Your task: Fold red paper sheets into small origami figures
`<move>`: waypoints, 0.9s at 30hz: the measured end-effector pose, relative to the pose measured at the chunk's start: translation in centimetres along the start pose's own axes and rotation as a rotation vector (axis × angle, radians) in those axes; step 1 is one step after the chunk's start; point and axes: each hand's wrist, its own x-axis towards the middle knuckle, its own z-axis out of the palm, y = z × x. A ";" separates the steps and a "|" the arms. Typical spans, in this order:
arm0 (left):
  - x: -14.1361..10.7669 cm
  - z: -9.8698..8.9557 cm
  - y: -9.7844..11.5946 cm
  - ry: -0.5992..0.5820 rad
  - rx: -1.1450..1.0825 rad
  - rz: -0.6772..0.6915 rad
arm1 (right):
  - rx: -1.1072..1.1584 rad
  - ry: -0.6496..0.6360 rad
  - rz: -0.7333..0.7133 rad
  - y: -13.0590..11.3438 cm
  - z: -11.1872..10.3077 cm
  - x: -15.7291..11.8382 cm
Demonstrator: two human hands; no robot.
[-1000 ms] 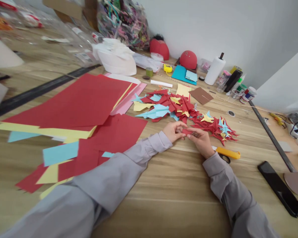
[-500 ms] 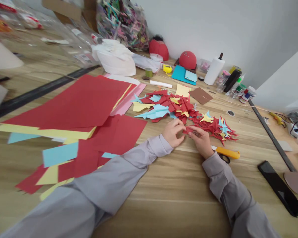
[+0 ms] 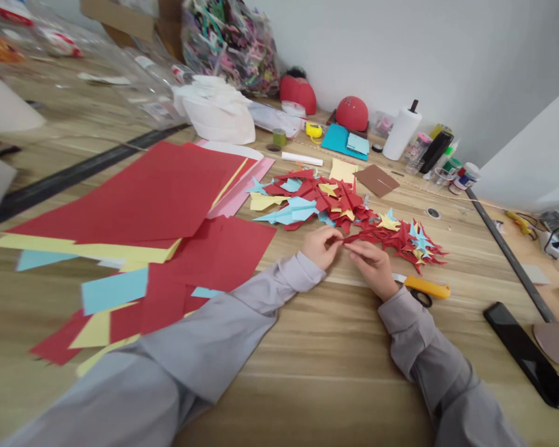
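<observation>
Between the fingertips of my left hand (image 3: 323,247) and my right hand (image 3: 371,266) is a small folded piece of red paper (image 3: 350,238), mostly hidden by the fingers. Both hands pinch it just above the wooden table. Right behind them lies a pile of folded red, blue and yellow paper shapes (image 3: 340,195), some like planes. Pointed star-like paper pieces (image 3: 412,239) are heaped to the right. A yellow utility knife (image 3: 426,287) and the black handle of scissors (image 3: 420,298) rest beside my right wrist.
Large red sheets (image 3: 135,192) and cut paper strips (image 3: 114,290) cover the left side. A black phone (image 3: 524,354) lies at the right. Toward the wall stand a white bottle (image 3: 401,133), paint jars (image 3: 464,178), a yellow tape measure (image 3: 313,130) and a stuffed plastic bag (image 3: 230,46).
My fingers have shifted on the red paper. The left thumb and fingers are closer together, and the right hand has moved slightly left and down.
</observation>
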 end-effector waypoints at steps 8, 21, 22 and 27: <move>0.5 0.4 0.6 -0.029 -0.663 -0.500 | 0.061 0.224 0.153 0.3 0.5 0.2; 0.2 0.2 0.9 -0.156 -0.602 -0.259 | 0.163 0.133 0.210 1.2 0.0 0.1; 0.2 0.2 0.9 -0.169 -0.613 -0.268 | 0.157 0.118 0.197 1.1 -0.1 0.1; 0.4 0.1 0.8 -0.217 -0.678 -0.334 | 0.149 0.072 0.118 0.5 -0.5 0.1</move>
